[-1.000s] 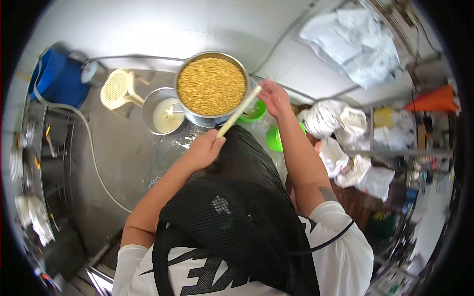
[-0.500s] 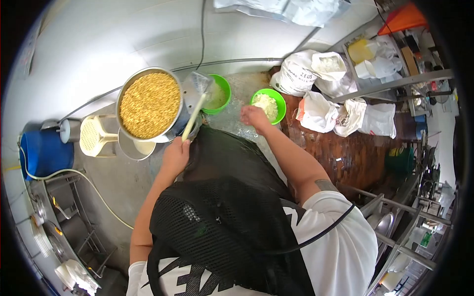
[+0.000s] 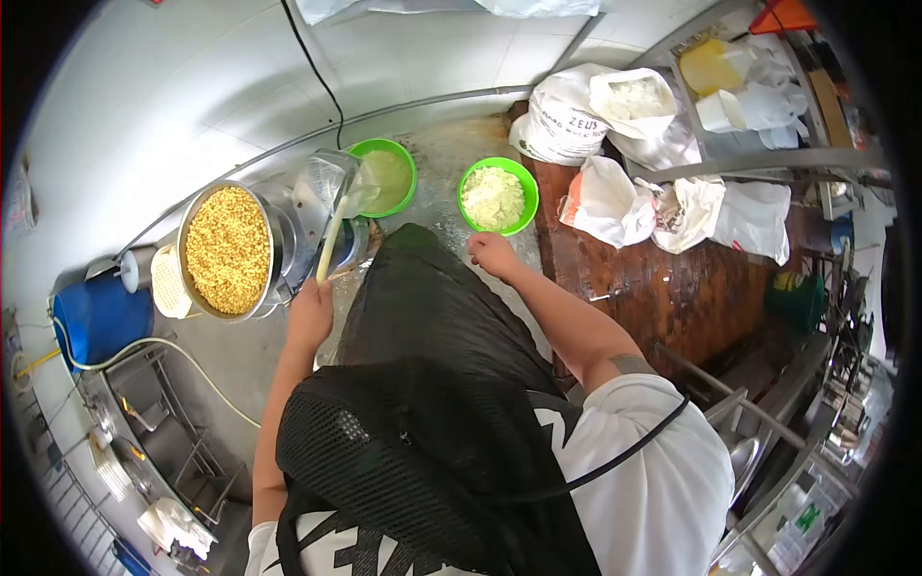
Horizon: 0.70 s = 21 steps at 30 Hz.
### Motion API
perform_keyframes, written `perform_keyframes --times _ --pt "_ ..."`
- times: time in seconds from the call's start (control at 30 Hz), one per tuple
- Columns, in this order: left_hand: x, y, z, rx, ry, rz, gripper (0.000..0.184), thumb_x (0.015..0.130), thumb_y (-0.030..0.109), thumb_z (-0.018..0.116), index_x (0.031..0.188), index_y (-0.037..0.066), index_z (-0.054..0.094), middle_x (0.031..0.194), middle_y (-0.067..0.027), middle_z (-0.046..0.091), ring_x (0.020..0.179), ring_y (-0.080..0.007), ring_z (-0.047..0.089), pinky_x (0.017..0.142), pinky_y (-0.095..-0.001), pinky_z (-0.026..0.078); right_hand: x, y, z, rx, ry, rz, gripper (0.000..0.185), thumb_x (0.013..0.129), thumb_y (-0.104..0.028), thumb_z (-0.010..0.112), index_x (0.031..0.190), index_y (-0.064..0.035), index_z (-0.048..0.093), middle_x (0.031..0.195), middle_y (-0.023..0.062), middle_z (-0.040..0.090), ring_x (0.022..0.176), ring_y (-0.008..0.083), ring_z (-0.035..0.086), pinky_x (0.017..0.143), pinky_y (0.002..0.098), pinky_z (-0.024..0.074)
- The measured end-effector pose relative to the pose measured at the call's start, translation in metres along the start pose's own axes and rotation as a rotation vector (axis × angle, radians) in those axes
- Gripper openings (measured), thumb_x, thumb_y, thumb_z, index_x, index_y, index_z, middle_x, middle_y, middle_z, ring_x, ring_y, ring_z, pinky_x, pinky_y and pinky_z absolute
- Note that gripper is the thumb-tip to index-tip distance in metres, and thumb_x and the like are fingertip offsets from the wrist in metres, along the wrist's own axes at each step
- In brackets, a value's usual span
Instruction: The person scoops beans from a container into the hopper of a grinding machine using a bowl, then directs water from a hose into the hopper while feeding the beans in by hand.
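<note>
My left hand is closed round the lower end of a pale stick, which points up toward the wall. To its left a large metal pot holds yellow kernels. My right hand has its fingers curled; whether anything is in them is hidden. Just above it a green bowl holds a pale crumbly heap. Another green bowl with cloudy contents stands near the stick's upper end, partly behind a clear plastic container.
White sacks stand at the right on and behind a brown wooden floor. A blue barrel, a cream stool and a hose are at the left. Metal racks line both sides.
The view has turned to the right. My right hand has come away from the stick's upper end to beside the green bowl with the pale heap. My left hand still grips the stick.
</note>
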State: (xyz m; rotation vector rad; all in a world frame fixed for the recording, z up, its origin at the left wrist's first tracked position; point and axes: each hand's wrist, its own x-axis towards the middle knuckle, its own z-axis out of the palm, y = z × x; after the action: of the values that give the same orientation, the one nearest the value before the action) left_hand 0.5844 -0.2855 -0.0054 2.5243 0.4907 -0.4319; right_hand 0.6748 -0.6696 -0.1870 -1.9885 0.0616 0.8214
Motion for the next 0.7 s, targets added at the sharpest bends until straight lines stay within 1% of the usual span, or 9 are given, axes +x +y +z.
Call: perform_keyframes --times 0.07,0.2,0.3,0.33,0.4,0.5,0.7 --pt "0.004 0.005 0.006 0.020 0.019 -0.022 0.038 0.107 0.035 0.054 0.099 -0.002 0.058 0.091 -0.0337 0.067 0.091 -0.0565 0.064 0.077 -0.0606 0.049 0.008 -0.006 -0.009 0.100 -0.012 0.045 0.023 0.097 -0.020 0.062 0.105 -0.0010 0.072 0.089 0.0067 0.072 0.075 0.0169 0.070 0.069 0.0343 0.0548" --pt "0.006 0.015 0.010 0.025 0.042 -0.048 0.036 0.107 0.034 0.054 0.100 -0.001 0.059 0.091 -0.0335 0.068 0.090 -0.0562 0.065 0.077 -0.0616 0.049 0.029 -0.019 -0.020 0.075 0.008 -0.008 0.025 0.098 -0.020 0.064 0.109 0.0014 0.073 0.089 0.0066 0.072 0.075 0.0173 0.069 0.071 0.0345 0.0556" --pt "0.004 0.018 0.010 -0.006 0.066 -0.047 0.036 0.107 0.034 0.054 0.101 -0.001 0.059 0.090 -0.0329 0.068 0.089 -0.0559 0.065 0.077 -0.0615 0.049 0.041 -0.029 -0.024 0.101 0.000 -0.022 0.024 0.099 -0.020 0.063 0.107 0.0011 0.073 0.088 0.0068 0.072 0.075 0.0170 0.068 0.072 0.0344 0.0552" --pt "0.003 0.019 0.010 -0.008 0.075 -0.053 0.036 0.107 0.034 0.054 0.101 -0.001 0.059 0.090 -0.0329 0.068 0.089 -0.0559 0.065 0.077 -0.0615 0.049 0.043 -0.034 -0.026 0.097 -0.007 -0.030 0.024 0.099 -0.020 0.063 0.107 0.0011 0.073 0.088 0.0068 0.072 0.075 0.0170 0.068 0.072 0.0344 0.0552" --pt "0.002 0.023 0.010 -0.003 0.093 -0.061 0.036 0.107 0.035 0.055 0.102 0.000 0.060 0.090 -0.0322 0.068 0.088 -0.0554 0.065 0.076 -0.0612 0.049 0.047 -0.044 -0.028 0.030 0.000 -0.138 0.024 0.099 -0.020 0.062 0.105 0.0010 0.073 0.087 0.0069 0.072 0.076 0.0166 0.068 0.073 0.0340 0.0546" --pt "-0.004 0.033 0.008 -0.039 0.102 -0.103 0.036 0.107 0.037 0.055 0.102 0.001 0.060 0.089 -0.0311 0.069 0.087 -0.0545 0.066 0.075 -0.0606 0.049 0.052 -0.064 -0.028 0.007 0.020 -0.206 0.024 0.098 -0.021 0.062 0.103 -0.0006 0.073 0.085 0.0070 0.072 0.077 0.0163 0.067 0.074 0.0340 0.0542" --pt "-0.005 0.036 0.010 -0.194 0.051 -0.195 0.037 0.107 0.039 0.055 0.101 0.002 0.060 0.088 -0.0283 0.069 0.087 -0.0520 0.067 0.075 -0.0586 0.050 0.059 -0.082 -0.025 -0.065 0.079 -0.231 0.026 0.097 -0.025 0.063 0.104 -0.0025 0.075 0.087 0.0082 0.073 0.081 0.0192 0.069 0.077 0.0359 0.0550"
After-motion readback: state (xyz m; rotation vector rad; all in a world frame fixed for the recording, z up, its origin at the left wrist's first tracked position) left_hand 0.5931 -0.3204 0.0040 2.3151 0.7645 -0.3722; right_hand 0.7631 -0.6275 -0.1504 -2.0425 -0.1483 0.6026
